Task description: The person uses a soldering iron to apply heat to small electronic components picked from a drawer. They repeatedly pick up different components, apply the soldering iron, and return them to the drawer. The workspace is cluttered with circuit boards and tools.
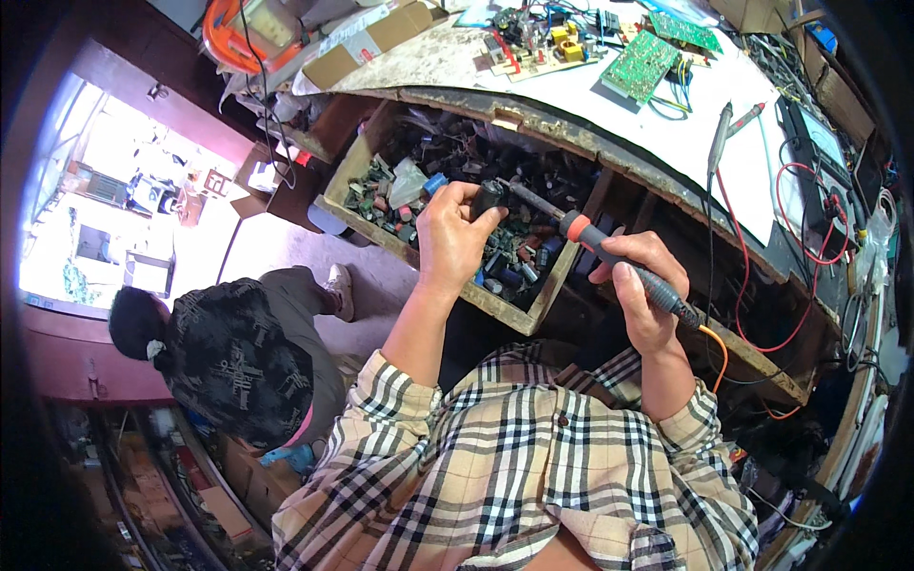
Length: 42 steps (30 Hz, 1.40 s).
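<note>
My left hand (451,240) grips a black cylindrical part (490,197), which looks like a large capacitor, between thumb and fingers above an open wooden drawer (503,310). Wrapped round the dark handle of a soldering iron (592,238) is my right hand (655,290). The iron's metal shaft points left and up, its tip close beside the black part; whether they touch I cannot tell. An orange cord (721,354) runs from the handle's rear end. Below both hands, the drawer holds many loose electronic components (505,271), with a blue cylindrical part (434,183) next to my left fingers.
A worktop (571,109) beyond the drawer carries green circuit boards (642,67), test probes (724,133) and a meter (821,157). Red and black leads hang over its edge. At the left, another person (243,357) in dark clothes bends down. A cardboard box (367,43) lies at the back.
</note>
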{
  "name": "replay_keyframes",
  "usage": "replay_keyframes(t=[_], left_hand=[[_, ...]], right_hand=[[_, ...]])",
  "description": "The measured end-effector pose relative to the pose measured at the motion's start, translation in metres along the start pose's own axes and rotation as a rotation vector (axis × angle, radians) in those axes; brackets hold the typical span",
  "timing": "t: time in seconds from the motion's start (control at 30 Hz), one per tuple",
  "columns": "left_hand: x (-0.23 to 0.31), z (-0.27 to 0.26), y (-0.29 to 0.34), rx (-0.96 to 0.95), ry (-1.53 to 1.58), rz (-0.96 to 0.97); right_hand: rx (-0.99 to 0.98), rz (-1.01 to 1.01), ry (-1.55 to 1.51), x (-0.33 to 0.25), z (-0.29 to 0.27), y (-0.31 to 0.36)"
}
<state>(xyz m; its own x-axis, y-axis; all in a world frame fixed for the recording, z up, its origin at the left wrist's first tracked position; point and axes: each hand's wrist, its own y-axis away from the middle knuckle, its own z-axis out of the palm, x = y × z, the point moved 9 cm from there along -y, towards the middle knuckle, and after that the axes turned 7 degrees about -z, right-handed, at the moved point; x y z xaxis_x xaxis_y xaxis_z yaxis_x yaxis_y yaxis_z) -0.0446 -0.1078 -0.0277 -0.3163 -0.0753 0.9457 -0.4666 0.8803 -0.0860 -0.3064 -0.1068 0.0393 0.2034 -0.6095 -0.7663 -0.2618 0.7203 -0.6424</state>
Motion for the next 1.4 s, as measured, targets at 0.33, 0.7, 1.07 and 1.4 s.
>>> replay_keyframes(t=[0.33, 0.7, 1.07, 1.4], left_hand=[[-0.001, 0.001, -0.001, -0.007, -0.011, 0.025], [0.003, -0.001, 0.001, -0.002, -0.038, 0.077], [0.013, -0.003, 0.005, 0.031, -0.104, 0.128], [0.003, -0.002, 0.003, 0.026, -0.037, 0.044]], right_hand=[[-0.048, -0.071, 0.093, -0.002, 0.001, -0.002], [-0.032, -0.058, 0.058, 0.000, 0.001, -0.001], [0.032, 0.026, -0.005, 0.003, -0.001, 0.001], [-0.048, -0.047, 0.130, -0.001, 0.002, -0.002]])
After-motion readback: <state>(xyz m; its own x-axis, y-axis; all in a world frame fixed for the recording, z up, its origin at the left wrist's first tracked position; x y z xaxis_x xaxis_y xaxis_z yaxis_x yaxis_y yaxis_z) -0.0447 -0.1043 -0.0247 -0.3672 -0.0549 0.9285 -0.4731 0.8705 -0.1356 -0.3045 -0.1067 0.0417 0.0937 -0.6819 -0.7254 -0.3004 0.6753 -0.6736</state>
